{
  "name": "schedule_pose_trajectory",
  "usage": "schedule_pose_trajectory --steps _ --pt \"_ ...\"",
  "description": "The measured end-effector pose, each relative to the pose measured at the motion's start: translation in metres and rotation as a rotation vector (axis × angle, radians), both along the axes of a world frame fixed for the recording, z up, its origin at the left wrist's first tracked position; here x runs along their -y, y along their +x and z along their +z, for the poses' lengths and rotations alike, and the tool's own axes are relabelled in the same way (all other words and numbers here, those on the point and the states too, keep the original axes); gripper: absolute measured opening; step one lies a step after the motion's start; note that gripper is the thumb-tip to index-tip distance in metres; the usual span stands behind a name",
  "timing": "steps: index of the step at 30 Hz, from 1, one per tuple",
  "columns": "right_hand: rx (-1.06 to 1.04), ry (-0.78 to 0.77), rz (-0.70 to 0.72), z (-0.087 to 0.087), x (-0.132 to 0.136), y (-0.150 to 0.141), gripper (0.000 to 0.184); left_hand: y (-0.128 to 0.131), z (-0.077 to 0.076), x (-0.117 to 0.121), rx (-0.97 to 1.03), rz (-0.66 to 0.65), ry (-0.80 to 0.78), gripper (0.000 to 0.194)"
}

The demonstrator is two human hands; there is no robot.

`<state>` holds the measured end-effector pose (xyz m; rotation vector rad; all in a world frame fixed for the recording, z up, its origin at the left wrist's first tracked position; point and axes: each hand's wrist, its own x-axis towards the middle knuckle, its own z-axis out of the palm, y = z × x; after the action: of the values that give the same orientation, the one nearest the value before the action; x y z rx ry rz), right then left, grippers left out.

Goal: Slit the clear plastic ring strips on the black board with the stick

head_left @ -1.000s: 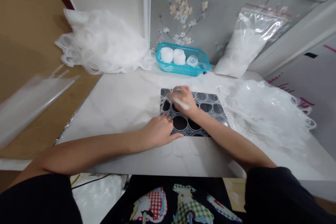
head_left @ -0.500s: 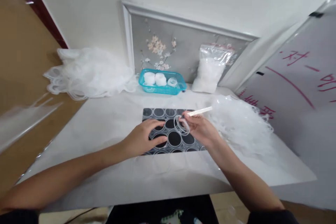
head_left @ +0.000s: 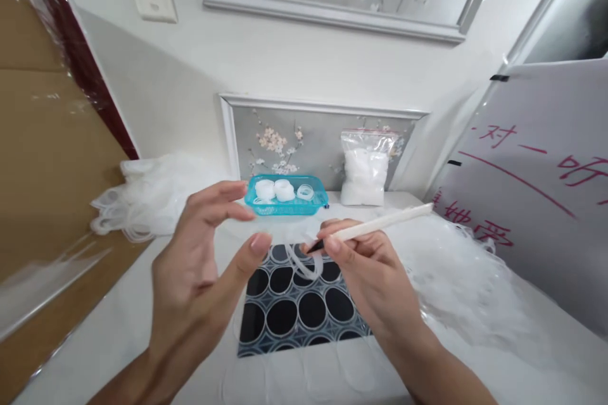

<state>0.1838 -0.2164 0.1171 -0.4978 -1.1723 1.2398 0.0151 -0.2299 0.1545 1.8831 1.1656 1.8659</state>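
My right hand is raised above the table, its fingers closed round a thin white stick that points up to the right. Clear thin plastic rings hang from the stick's dark tip, just left of my fingers. My left hand is lifted beside them with fingers apart and thumb stretched toward the rings, holding nothing. Below both hands a dark mat with round black circles lies on the white table.
A turquoise basket holding white rolls stands at the back, with a clear bag of white material to its right against a framed flower picture. Heaps of clear plastic rings lie at back left and right. A whiteboard with red writing leans on the right.
Both hands have risen off the mat toward my face. The left hand let go of the mat and opened. The view has tilted upward, showing more wall.
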Motion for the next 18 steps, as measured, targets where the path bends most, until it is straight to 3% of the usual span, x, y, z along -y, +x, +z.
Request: schedule_pose_trajectory --steps 2,6,10,18 --pt "0.007 -0.011 0.011 -0.004 -0.002 0.0 0.006 -0.004 -0.005 -0.002 -0.108 -0.011 -0.022 0.01" --pt "0.009 -0.031 0.026 -0.01 -0.008 -0.004 0.005 -0.012 -0.012 -0.012 -0.328 -0.161 -0.307 0.025" --pt "0.048 -0.02 0.009 -0.015 -0.014 -0.009 0.005 -0.009 -0.014 -0.025 -0.295 -0.265 -0.462 0.029" --pt "0.182 0.001 -0.073 -0.025 -0.023 -0.011 0.01 -0.008 -0.029 -0.055 -0.06 -0.539 -0.583 0.022"
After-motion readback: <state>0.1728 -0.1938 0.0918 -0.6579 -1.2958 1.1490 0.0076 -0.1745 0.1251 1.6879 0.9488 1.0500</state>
